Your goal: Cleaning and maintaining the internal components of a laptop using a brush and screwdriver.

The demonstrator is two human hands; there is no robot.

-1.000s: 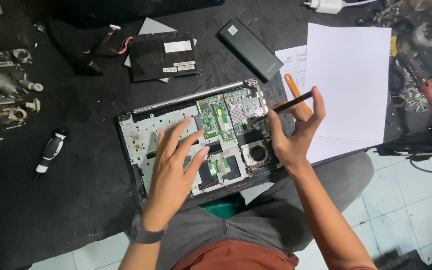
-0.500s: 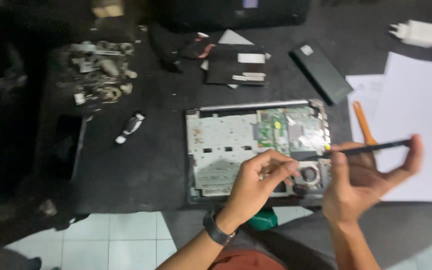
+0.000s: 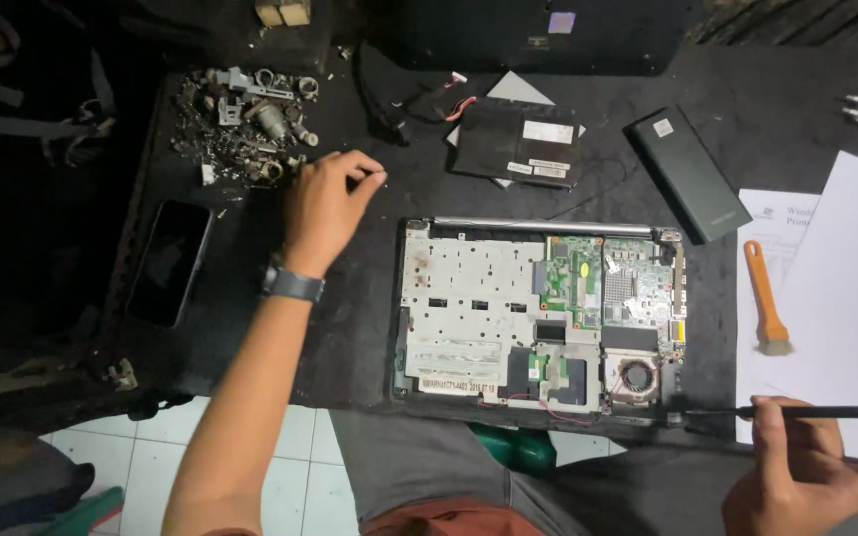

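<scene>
Right hand: the right hand [image 3: 806,476], at 5 o'clock and nearest the camera, is closed around a thin black screwdriver [image 3: 826,411] held level, its tip just beside the near right corner of the laptop.
Left hand: the left hand [image 3: 328,203], at 10 o'clock with a dark watch on its wrist, has thumb and forefinger pinched together; whether a screw sits between them I cannot tell. It hovers near the heap of grey metal screws and small parts [image 3: 245,124].
Laptop: the opened laptop chassis [image 3: 469,298] lies at centre on the black work mat [image 3: 350,328].
Progress: I judge disassembly well along. The bottom cover is off; the green circuit board [image 3: 573,278], round fan [image 3: 636,375] and silver shield plate remain seated.
Removed parts: the flat black battery pack [image 3: 516,144] lies at 12 o'clock, the long black rectangular block [image 3: 692,174] at 1 o'clock.
Nearby: an orange-handled brush [image 3: 765,298] rests on white paper sheets [image 3: 846,298] at 3 o'clock; a dark phone [image 3: 169,260] at 9 o'clock.
</scene>
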